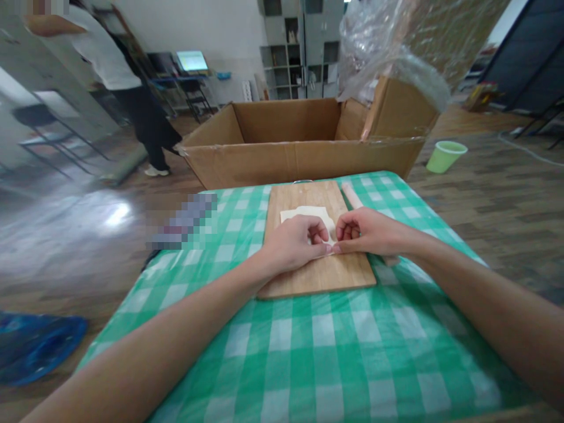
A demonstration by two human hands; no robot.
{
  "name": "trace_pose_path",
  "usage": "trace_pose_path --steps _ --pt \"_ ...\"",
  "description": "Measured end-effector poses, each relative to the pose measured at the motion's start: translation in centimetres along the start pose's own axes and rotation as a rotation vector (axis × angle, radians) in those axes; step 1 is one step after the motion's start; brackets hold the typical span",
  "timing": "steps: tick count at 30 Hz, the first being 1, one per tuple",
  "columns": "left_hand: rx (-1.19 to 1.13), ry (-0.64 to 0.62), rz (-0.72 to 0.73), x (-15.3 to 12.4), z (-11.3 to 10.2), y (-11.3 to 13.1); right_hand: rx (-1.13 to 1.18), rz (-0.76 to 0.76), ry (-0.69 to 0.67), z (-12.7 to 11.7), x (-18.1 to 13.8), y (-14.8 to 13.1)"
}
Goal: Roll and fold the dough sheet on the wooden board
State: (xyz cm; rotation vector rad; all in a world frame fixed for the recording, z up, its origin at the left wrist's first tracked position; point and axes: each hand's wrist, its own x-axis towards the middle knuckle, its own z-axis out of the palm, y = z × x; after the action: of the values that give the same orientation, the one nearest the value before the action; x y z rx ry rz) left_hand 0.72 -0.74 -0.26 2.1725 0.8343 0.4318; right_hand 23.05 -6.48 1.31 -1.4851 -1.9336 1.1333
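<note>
A flat sheet of pale dough (305, 211) lies on a wooden cutting board (348, 276). My left hand (294, 242) is closed over the dough's near side, thumb and fingertips pinching its edge. Beside it, my right hand (370, 232) pinches the same edge, and the two thumbs almost meet. Both hands cover the near part of the sheet. A wooden rolling pin (351, 196) lies along the board's right side, its middle hidden beneath my right hand and wrist.
A green checked cloth (282, 346) covers the table. A blurred-out flat object (187, 220) lies at its left edge. Beyond the table stands a big open cardboard box (304, 161). On the floor are a green bucket (446, 156) and blue plastic (39, 346). A person (110, 64) stands back left.
</note>
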Motion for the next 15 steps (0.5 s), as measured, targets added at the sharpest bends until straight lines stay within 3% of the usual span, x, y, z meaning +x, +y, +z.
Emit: trace_pose_path --steps 6,9,13,15 --pt "-0.003 0.039 0.01 -0.4 0.4 0.0 0.058 0.067 -0.01 0.1 0.2 -0.1" --pt "-0.061 0.128 0.027 -0.9 0.3 -0.2 0.118 0.122 -0.027 0.4 0.2 -0.1" --pt "-0.14 0.395 0.003 -0.9 -1.9 -1.7 0.215 0.123 -0.01 0.2 -0.4 -0.4" --pt "-0.059 0.42 -0.041 -0.4 -3.6 -2.8 0.224 0.135 0.034 -0.4 -0.6 -0.7"
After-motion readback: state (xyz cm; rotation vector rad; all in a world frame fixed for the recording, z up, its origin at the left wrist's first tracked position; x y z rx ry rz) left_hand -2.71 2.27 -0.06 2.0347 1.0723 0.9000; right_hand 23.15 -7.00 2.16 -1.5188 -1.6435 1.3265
